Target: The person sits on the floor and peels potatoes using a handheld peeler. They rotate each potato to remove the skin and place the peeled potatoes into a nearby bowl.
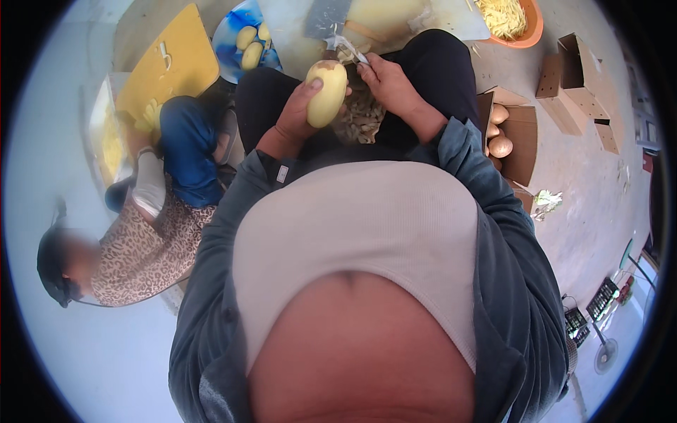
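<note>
My left hand (pixel 300 111) is closed round a large potato (pixel 326 100), pale yellow over most of its length. A patch of brown skin remains at its far end. Just to the right, my right hand (pixel 393 84) grips the handle of a peeler (pixel 345 46), its head a little beyond the potato and apart from it. Between my knees, below the hands, lies a heap of potato peelings (pixel 360 123). Ahead on the left, a blue and white basin (pixel 224 51) holds several peeled potatoes (pixel 250 56).
A cardboard box (pixel 520 134) with unpeeled potatoes (pixel 500 146) stands by my right knee. Other cardboard boxes (pixel 580 67) are farther right. An orange basin (pixel 534 32) holds potato strips. At left, a person (pixel 151 240) sits close by a yellow board (pixel 176 56).
</note>
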Action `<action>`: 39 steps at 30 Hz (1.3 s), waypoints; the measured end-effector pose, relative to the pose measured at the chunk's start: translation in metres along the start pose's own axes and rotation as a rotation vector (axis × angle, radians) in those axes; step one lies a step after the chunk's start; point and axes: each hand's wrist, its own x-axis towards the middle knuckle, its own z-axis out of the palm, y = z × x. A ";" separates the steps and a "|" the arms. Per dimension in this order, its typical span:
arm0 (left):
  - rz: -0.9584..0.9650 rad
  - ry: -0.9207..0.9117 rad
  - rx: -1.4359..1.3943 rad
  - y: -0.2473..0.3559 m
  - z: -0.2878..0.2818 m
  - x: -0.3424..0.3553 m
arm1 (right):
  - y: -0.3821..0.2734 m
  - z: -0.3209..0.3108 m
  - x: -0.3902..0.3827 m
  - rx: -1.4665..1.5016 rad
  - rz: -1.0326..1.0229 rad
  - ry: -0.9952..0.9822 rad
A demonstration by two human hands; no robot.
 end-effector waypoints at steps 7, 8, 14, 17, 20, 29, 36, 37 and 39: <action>0.039 0.113 0.136 -0.003 0.000 0.005 | -0.005 -0.005 -0.010 0.058 -0.082 -0.011; 0.044 0.124 0.158 -0.003 0.001 0.006 | -0.007 -0.007 -0.010 0.049 -0.076 -0.022; 0.076 0.193 0.237 -0.012 -0.004 0.009 | -0.020 -0.017 -0.013 -0.139 -0.371 0.195; 0.087 0.223 0.226 -0.013 -0.004 0.010 | -0.007 -0.016 -0.013 -0.175 -0.269 0.148; 0.101 0.251 0.209 -0.015 -0.006 0.011 | -0.017 -0.020 -0.011 -0.070 -0.357 0.206; 0.125 0.274 0.178 -0.012 0.003 0.010 | -0.021 -0.018 -0.015 -0.084 -0.234 -0.084; 0.129 0.276 0.291 -0.017 -0.001 0.012 | -0.015 -0.011 -0.015 -0.133 -0.256 -0.160; 0.129 0.276 0.320 -0.019 -0.003 0.013 | -0.015 -0.011 -0.016 -0.134 -0.254 -0.163; 0.136 0.286 0.343 -0.020 -0.005 0.013 | -0.014 -0.011 -0.016 -0.147 -0.232 -0.166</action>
